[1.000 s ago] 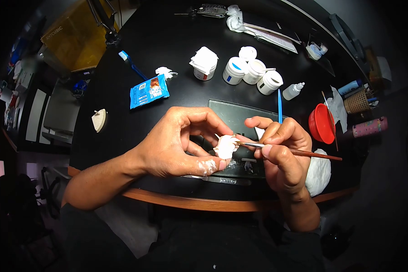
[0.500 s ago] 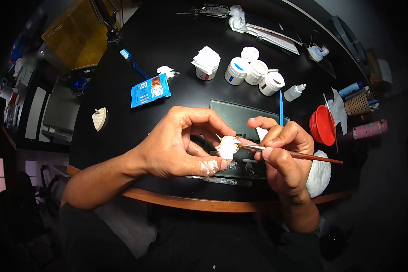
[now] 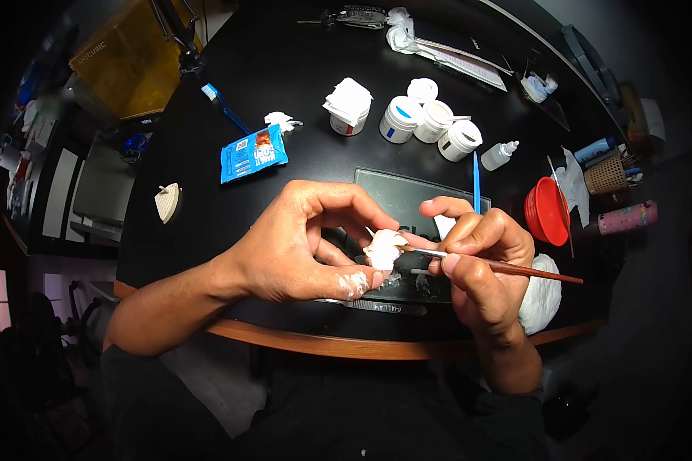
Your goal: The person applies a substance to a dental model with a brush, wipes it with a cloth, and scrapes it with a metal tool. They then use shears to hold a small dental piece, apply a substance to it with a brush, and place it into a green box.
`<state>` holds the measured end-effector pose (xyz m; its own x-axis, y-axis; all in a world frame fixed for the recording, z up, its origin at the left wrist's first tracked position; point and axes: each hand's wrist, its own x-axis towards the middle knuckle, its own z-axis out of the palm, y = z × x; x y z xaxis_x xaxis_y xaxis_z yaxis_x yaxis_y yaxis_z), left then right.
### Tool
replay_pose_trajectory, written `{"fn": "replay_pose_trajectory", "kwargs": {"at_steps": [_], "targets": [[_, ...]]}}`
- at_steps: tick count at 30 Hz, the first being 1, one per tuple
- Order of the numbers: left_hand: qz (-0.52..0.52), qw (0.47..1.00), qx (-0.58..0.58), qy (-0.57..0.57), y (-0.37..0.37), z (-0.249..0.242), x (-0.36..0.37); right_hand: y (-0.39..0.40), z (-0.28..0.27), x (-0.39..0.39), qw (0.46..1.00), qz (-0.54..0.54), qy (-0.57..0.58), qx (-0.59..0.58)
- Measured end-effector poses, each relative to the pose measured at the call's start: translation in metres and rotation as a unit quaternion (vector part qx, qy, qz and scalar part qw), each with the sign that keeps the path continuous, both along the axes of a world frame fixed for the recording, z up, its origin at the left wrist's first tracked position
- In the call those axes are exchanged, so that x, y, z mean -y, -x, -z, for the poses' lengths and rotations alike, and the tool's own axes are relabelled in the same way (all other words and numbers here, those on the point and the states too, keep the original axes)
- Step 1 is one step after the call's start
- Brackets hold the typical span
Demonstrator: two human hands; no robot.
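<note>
Between thumb and fingertips, my left hand (image 3: 292,246) pinches a small white lumpy piece (image 3: 384,250). White residue coats part of that thumb. My right hand (image 3: 486,257) is closed around a fine paintbrush (image 3: 538,272) with a red-brown handle and a metal ferrule. The brush tip touches the right side of the white piece. Both hands are held above a glass slab (image 3: 373,184) with dark lettering, partly hidden by my fingers. A metal tool with a marked handle (image 3: 384,307) lies near the slab's front edge.
Several white jars (image 3: 401,119) stand behind the slab, beside a dropper bottle (image 3: 500,155). To the right are a red bowl (image 3: 547,211) and a white cloth-like lump (image 3: 542,296). A blue packet (image 3: 252,156) and a toothbrush (image 3: 227,107) lie to the left.
The hands hold nearly the same pose. The brush has shifted very slightly, its handle end a little lower, with the tip still at the white piece.
</note>
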<state>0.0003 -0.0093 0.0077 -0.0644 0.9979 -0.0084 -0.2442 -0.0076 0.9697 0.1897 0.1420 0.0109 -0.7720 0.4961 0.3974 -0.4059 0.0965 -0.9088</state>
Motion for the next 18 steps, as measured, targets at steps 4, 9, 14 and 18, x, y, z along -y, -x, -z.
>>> {"fn": "replay_pose_trajectory", "kwargs": {"at_steps": [4, 9, 14, 18], "targets": [[-0.003, 1.0, -0.002, -0.004, -0.0007, 0.0008, -0.0006, -0.0005, -0.0017, 0.0017, 1.0, 0.008, -0.002, 0.005], [0.001, 1.0, -0.003, -0.005, 0.0002, 0.001, 0.0002, -0.0028, -0.0026, 0.0026, 1.0, 0.014, 0.015, 0.014], [0.002, 1.0, -0.001, -0.001, 0.0, -0.0004, -0.0001, -0.0023, -0.0023, 0.0034, 1.0, 0.011, 0.015, 0.022], [0.0, 1.0, -0.004, -0.009, -0.0002, 0.0009, -0.0001, -0.0038, -0.0029, 0.0025, 1.0, 0.01, 0.015, 0.023]]}}
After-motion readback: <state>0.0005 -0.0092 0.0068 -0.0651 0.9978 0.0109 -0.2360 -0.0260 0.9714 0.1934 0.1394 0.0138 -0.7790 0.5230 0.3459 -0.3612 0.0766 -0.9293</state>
